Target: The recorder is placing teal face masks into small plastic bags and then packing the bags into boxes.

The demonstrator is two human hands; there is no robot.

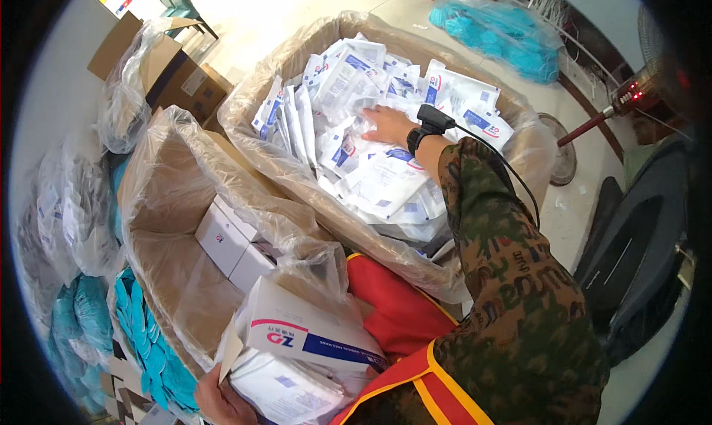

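Observation:
My left hand (219, 401) grips the lower left edge of an open white carton (278, 310), which leans against me with its flap raised. A bundle of flat white packets (285, 391) fills that carton's mouth. My right hand (389, 125), with a black watch and a cabled device at the wrist, reaches into a large cardboard box (256, 162) lined with clear plastic. Its fingers are spread over a loose heap of white and blue sealed packets (363, 76), touching those in the middle. No packet is visibly gripped there.
Left of the big box stands a second plastic-lined box (174, 273) with white cartons (226, 239) inside. Teal items (144, 343) and filled clear bags (89, 217) crowd the left side. A teal bundle (497, 35), a red pole (586, 128) and a black seat-like object (630, 247) lie rightward.

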